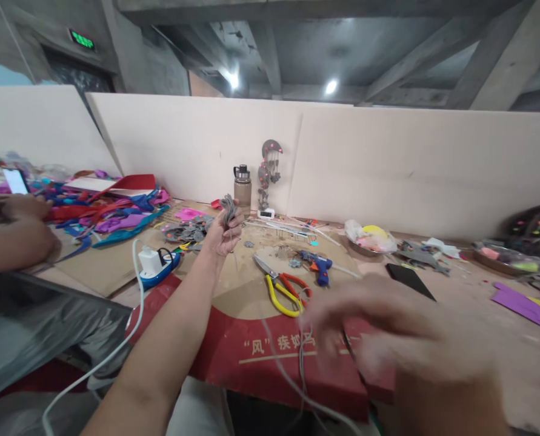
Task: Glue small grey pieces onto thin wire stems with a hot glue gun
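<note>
My left hand (226,233) is raised over the cardboard and closed around a bundle of grey cord (228,209), with a thin strand hanging below it. Close to the camera on the right, my right hand (370,321) is smeared by motion, so its fingers and anything in them cannot be made out. Scissors with one red and one yellow handle (281,284) lie between the hands, blades pointing away to the left. Thin grey cord (302,357) hangs loosely over the red table edge near my right hand. A blue glue gun (317,264) rests beyond the scissors.
A bottle (242,189) and a grey hanging ornament (270,166) stand by the white partition (183,145). A white plug on a blue power strip (160,269) sits left. At right lies a black phone (410,280). Another person's arm (19,236) reaches in from the left.
</note>
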Demonstrator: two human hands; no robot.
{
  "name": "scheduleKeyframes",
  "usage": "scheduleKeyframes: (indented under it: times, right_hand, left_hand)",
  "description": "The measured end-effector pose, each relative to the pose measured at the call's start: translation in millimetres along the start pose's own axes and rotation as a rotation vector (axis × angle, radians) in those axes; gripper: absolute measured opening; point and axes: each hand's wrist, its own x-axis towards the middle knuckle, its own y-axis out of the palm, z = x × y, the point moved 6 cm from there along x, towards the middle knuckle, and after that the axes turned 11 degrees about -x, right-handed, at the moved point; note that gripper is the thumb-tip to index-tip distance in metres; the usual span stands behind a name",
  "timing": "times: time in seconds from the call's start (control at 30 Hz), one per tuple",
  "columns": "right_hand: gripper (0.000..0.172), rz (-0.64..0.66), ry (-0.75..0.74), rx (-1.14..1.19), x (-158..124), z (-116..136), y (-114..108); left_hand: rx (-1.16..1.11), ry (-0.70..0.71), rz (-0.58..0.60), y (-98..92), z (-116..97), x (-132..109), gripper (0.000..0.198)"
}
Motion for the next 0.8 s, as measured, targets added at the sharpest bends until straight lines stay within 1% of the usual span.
scheduleKeyframes:
  times: [0.03, 0.07, 0.1, 0.13, 0.17, 0.23, 0.27, 0.3, 0.33, 0.37, 0.43, 0.5, 0.53, 0.57, 0.6, 0.63, 0.67, 0.7, 0.73, 0.77, 0.8]
  right_hand:
    - [0.020, 0.055, 0.018, -0.182, 9.5, -15.0, 0.1]
    - [0.024, 0.072, 0.037, -0.364, 18.8, -31.5, -1.7]
    - [0.029, 0.058, 0.059, -0.532, 26.8, -48.2, -4.6]
    - [0.034, 0.076, 0.059, -0.666, 32.4, -63.9, -4.1]
    - [0.036, 0.147, 0.067, -0.762, 34.9, -80.5, 0.4]
    - [0.045, 0.308, 0.118, -0.880, 31.7, -112.9, 12.2]
    - [0.050, 0.363, 0.146, -0.915, 27.8, -126.7, 17.6]
    - [0.054, 0.387, 0.164, -0.941, 24.1, -137.9, 21.8]
    - [0.055, 0.387, 0.177, -0.965, 21.2, -146.9, 24.9]
    - [0.051, 0.374, 0.183, -0.983, 19.4, -153.9, 27.0]
    - [0.036, 0.333, 0.185, -0.994, 18.7, -161.6, 28.4]
    - [0.021, 0.292, 0.197, -0.969, 19.3, -159.6, 24.9]
    - [0.017, 0.287, 0.213, -0.931, 18.7, -154.8, 22.1]
    - [0.014, 0.309, 0.230, -0.868, 16.7, -147.5, 20.1]
    - [0.013, 0.358, 0.246, -0.780, 13.5, -137.7, 19.3]
    - [0.011, 0.452, 0.258, -0.659, 8.4, -126.0, 21.5]
    - [0.007, 0.596, 0.226, -0.501, 1.8, -110.6, 27.9]
    - [0.008, 0.736, 0.188, -0.345, -4.9, -94.0, 34.4]
    - [0.013, 0.850, 0.150, -0.236, -10.0, -79.3, 40.0]
    - [0.019, 0.883, 0.131, -0.168, -9.7, -69.2, 43.2]
    - [0.025, 0.788, 0.125, -0.147, -1.2, -64.8, 42.9]
  left_hand:
    - [0.009, -0.016, 0.019, -0.2, 1.6, 1.4, 0.017]
    - [0.023, -0.028, 0.036, -0.7, 3.3, 3.1, 0.015]
    - [0.041, -0.036, 0.049, -1.7, 4.9, 5.0, 0.013]
    - [0.060, -0.040, 0.054, -3.3, 6.4, 7.0, 0.010]
    - [0.077, -0.039, 0.052, -5.2, 7.6, 8.9, 0.008]
    - [0.105, -0.036, 0.031, -9.2, 9.4, 11.9, 0.008]
    - [0.117, -0.035, 0.019, -10.9, 10.1, 13.0, 0.008]
    - [0.126, -0.034, 0.012, -11.9, 10.8, 13.6, 0.008]
    - [0.134, -0.035, 0.009, -12.4, 11.5, 14.0, 0.008]
    - [0.142, -0.036, 0.009, -12.6, 12.3, 14.2, 0.008]
    - [0.159, -0.037, 0.003, -13.2, 13.8, 14.3, 0.009]
    - [0.181, -0.032, -0.020, -15.5, 15.0, 15.1, 0.010]
    - [0.193, -0.023, -0.036, -17.2, 15.2, 15.7, 0.011]
    - [0.205, -0.009, -0.053, -19.1, 15.1, 16.6, 0.012]
    - [0.219, 0.008, -0.071, -21.1, 14.8, 17.5, 0.013]
    - [0.232, 0.027, -0.091, -23.2, 14.3, 18.4, 0.013]
    - [0.246, 0.043, -0.111, -25.0, 14.1, 19.0, 0.013]
    - [0.259, 0.053, -0.128, -26.4, 14.3, 19.3, 0.013]
    - [0.271, 0.055, -0.138, -27.3, 15.1, 19.3, 0.013]
    - [0.280, 0.052, -0.140, -27.4, 16.5, 19.0, 0.013]
    - [0.288, 0.046, -0.134, -26.9, 18.3, 18.4, 0.013]
